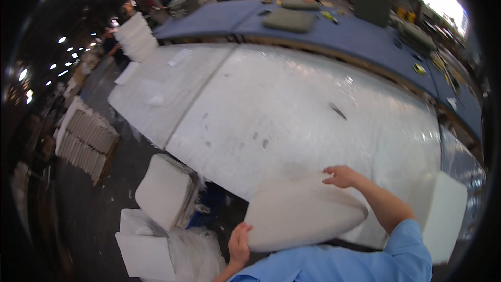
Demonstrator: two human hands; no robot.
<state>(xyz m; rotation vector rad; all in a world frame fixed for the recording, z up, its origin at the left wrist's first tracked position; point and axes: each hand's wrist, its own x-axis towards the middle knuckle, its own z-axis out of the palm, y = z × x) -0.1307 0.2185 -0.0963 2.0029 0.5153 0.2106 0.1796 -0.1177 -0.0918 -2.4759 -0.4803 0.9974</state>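
Note:
A white, rounded seat cushion (302, 214) lies tilted at the near edge of the plastic-covered table, close to my body. My left hand (240, 243) grips its left corner, fingers wrapped round the edge. At the cushion's far right edge is my right hand (342, 176), its thumb and fingers apart; whether the fingertips touch the cushion is hard to tell. A slim dark tool (337, 110) rests on the table (292, 104) beyond the cushion.
White cushions (164, 190) are stacked at the left, beside plastic-wrapped ones (146, 253). Another white panel (446, 216) stands at the right. Behind runs a blue padded table (209, 18) with green cushions (289, 20); people sit beyond it. A tall white stack (136, 36) stands far left.

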